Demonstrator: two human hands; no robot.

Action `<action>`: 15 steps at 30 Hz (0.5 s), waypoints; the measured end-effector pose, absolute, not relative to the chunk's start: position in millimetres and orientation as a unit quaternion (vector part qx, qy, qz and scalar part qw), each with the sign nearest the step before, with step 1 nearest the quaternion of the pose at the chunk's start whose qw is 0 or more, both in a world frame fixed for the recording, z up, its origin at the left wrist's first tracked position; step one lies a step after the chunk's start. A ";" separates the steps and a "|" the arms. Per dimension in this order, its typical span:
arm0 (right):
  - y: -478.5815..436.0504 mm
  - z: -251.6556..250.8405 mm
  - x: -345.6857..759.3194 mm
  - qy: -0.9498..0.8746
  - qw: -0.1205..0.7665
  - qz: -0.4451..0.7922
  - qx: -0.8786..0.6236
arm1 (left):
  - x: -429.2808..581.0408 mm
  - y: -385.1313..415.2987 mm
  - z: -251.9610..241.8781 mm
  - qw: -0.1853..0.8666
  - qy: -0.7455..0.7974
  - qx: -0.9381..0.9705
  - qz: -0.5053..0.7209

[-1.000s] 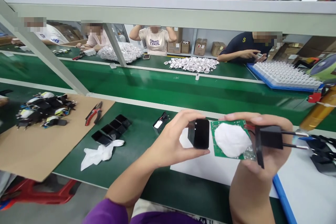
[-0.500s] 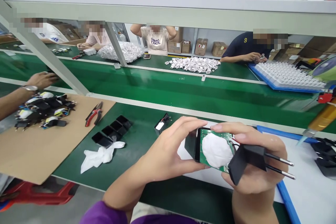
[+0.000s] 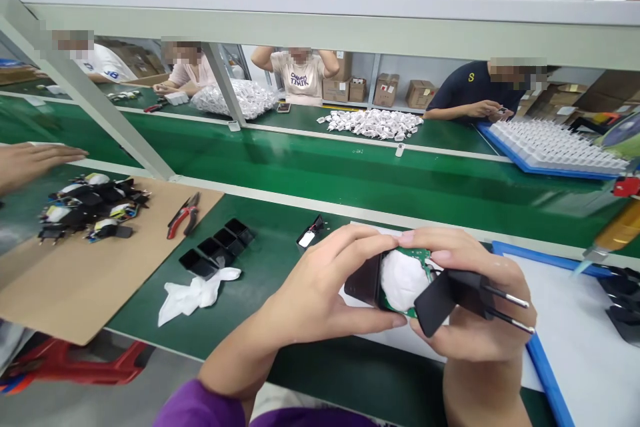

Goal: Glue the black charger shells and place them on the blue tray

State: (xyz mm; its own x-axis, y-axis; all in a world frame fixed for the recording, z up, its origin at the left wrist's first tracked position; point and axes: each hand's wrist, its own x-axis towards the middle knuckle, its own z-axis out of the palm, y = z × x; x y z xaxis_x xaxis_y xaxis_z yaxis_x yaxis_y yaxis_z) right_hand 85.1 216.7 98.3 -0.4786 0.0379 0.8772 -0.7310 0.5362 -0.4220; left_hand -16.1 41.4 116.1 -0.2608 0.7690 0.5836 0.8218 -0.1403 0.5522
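My left hand (image 3: 320, 287) is closed around a black plastic case (image 3: 363, 280). A green circuit board (image 3: 420, 255) carrying a white padded lump (image 3: 404, 281) sits partly inside the case's mouth. My right hand (image 3: 480, 340) grips the board's other end, together with a black two-pin plug (image 3: 467, 297) joined to it by wires. The plug's pins point right, and its flat plate is tilted away from the board. Left of my hands, several open black cases (image 3: 215, 248) stand in a row beside a crumpled white cloth (image 3: 197, 295).
Red-handled pliers (image 3: 184, 215) and a heap of plug assemblies (image 3: 93, 203) lie on brown cardboard (image 3: 125, 253). A co-worker's hand (image 3: 37, 163) is at the far left. On the right are a blue-edged tray (image 3: 545, 373) and an amber dispenser (image 3: 617, 223). A shelf beam (image 3: 325, 23) crosses overhead.
The circuit board has slid left, deeper into the black case, and my right hand and the plug moved left with it. The co-worker's hand has shifted left, away from the heap.
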 end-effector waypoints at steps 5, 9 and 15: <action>214.8 99.1 82.6 -0.739 0.387 0.504 0.222 | -18.0 44.0 112.8 0.057 -0.656 -0.597 -0.458; 213.8 96.9 76.9 -0.689 0.404 0.554 0.236 | -20.4 46.6 109.5 0.037 -0.673 -0.581 -0.456; 221.2 98.7 74.7 -0.698 0.422 0.521 0.252 | -25.1 46.8 109.1 0.043 -0.693 -0.567 -0.443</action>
